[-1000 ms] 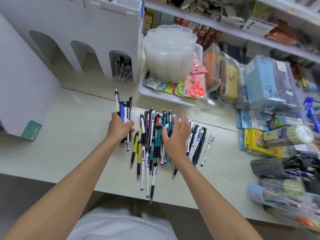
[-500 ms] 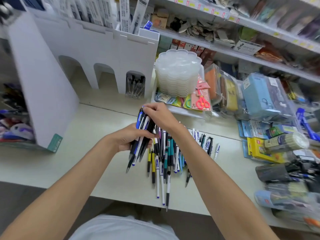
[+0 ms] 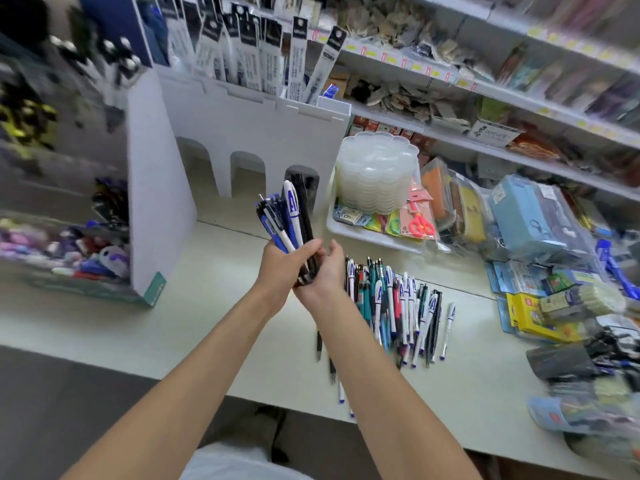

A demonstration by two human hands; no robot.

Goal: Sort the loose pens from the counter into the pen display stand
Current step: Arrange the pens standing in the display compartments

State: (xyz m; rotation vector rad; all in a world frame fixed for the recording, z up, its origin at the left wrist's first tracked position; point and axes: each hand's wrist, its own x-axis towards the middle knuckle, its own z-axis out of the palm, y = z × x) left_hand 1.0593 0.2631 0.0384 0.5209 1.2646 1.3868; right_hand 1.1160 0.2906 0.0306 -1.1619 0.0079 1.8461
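Now both hands meet above the worktop point(image 3: 207, 327), holding one bundle of pens point(image 3: 292, 220) upright between them. The left hand point(image 3: 278, 270) wraps the bundle from the left, its grip clamped round the barrels, and the right hand point(image 3: 327, 273) closes in from the other side with its fingers curled about the lower ends, thumb raised. Blue, white and black pens fan out above the knuckles, and a few dark tips poke out below, between the two wrists. The bundle stands in front of the pen display stand point(image 3: 249, 129), a white board stand with three arched openings along its base and packaged refills standing in the slots on top; its rightmost arch sits just behind the pens' upper ends. The loose pens point(image 3: 398, 306) lie in a rough row on the worktop to the right of the right forearm, mostly pointing away from the person, with a few strays nearer the front edge. Behind that row a white tray point(image 3: 367, 235) carries a stack of clear plastic tubs point(image 3: 375, 171) and red scissors point(image 3: 420, 223) in a packet. Shelves point(image 3: 485, 98) of blurred goods run along the back.
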